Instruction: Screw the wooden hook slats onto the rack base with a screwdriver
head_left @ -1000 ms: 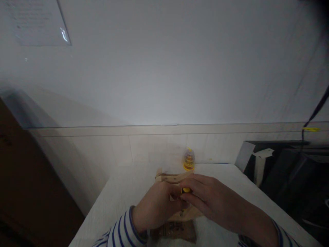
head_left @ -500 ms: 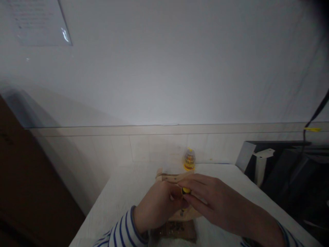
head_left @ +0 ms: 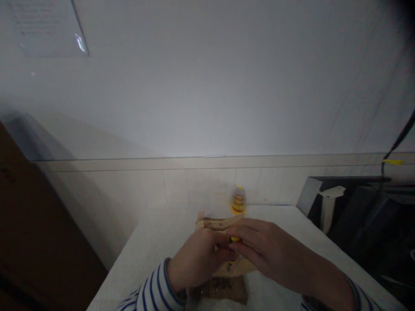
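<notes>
A small yellow-and-black screwdriver [head_left: 234,239] stands roughly upright between my hands over a pale wooden piece [head_left: 241,268]. The fingers of my right hand [head_left: 264,246] are closed around the top of its handle. On the other side, my left hand [head_left: 202,255] pinches the lower handle, its fingertips partly hidden. The screwdriver's lower end points down at the wood near a small metal spot. Behind my hands, a wooden bar with small dark holes [head_left: 212,224] shows. A clear bag with small dark parts [head_left: 223,288] lies close to me, partly beneath my left wrist.
A clear dome-shaped case with yellow contents [head_left: 238,201] stands at the back of the white-covered table [head_left: 162,237], near the wall. Dark panels with a pale bracket [head_left: 329,209] stand to the right. Brown furniture [head_left: 39,224] borders the left side.
The yellow handle top has turned slightly between my right fingers, and the right fingers have shifted a little. Otherwise both hands stay in place, with only a slight shift of the camera.
</notes>
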`<state>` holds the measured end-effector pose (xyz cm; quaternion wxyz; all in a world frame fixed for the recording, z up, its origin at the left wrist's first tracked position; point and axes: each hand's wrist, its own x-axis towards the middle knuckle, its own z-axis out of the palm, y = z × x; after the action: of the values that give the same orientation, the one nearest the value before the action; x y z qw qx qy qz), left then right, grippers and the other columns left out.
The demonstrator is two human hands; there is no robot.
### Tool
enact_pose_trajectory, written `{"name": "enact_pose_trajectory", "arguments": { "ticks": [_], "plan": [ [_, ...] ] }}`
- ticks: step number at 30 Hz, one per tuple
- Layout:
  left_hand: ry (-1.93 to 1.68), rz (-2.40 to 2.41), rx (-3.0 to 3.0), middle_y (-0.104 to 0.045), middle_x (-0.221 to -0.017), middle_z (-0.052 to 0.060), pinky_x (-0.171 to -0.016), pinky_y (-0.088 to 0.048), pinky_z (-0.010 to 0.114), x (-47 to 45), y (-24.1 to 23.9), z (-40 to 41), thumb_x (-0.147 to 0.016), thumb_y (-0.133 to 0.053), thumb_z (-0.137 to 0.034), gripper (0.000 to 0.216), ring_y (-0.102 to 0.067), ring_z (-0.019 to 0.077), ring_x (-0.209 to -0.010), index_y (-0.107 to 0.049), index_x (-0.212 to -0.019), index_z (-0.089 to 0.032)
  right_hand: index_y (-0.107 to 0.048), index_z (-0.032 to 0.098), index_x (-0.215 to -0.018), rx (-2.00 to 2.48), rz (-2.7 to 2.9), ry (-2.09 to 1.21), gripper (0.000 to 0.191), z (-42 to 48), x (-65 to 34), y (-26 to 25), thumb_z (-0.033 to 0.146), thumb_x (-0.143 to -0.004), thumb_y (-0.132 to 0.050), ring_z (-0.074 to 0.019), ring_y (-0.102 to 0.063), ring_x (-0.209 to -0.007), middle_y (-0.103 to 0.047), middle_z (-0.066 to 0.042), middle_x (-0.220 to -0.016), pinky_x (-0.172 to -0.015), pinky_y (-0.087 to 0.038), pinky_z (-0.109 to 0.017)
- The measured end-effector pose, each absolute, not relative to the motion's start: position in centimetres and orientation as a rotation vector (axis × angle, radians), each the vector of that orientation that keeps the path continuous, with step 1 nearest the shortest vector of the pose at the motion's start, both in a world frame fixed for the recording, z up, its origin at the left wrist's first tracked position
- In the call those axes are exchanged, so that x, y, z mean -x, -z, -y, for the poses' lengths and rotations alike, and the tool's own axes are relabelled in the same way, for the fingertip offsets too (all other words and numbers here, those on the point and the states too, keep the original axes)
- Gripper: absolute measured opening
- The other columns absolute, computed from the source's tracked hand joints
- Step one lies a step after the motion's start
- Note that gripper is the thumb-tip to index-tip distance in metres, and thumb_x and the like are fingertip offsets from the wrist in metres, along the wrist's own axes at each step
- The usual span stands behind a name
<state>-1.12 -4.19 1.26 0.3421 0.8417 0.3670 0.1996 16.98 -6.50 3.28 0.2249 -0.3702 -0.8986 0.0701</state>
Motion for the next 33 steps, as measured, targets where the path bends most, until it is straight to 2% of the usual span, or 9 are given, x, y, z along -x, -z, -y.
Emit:
{"name": "enact_pose_trajectory", "arguments": {
  "ticks": [22,33],
  "plan": [
    [-0.487,-0.924,-2.208,-0.067,-0.088,0.003,-0.069,-0.041,0.022,1.15,-1.57,4.28,-0.086,-0.05,-0.026,0.021,-0.057,0.0153,-0.077,-0.067,-0.094,-0.016,-0.058,0.017,-0.095,1.064,2.485,-0.246,0.015,6.55,-16.95,-3.18,0.023,-0.091,-0.044,-0.0191,-0.056,-0.085,-0.06,-0.006,-0.091,-0.074,-0.047,-0.035],
    [-0.56,-0.954,-2.179,-0.065,-0.076,-0.001,-0.062,-0.037,0.019,1.01,-1.33,4.17,-0.08,-0.056,-0.022,0.013,-0.055,0.0121,-0.071,-0.068,-0.08,-0.016,-0.058,0.019,-0.099,1.017,2.474,-0.255,0.017,6.31,-16.85,-3.06,0.025,-0.092,-0.044,-0.0183,-0.057,-0.087,-0.061,-0.006,-0.092,-0.076,-0.047,-0.034]
  ]
}}
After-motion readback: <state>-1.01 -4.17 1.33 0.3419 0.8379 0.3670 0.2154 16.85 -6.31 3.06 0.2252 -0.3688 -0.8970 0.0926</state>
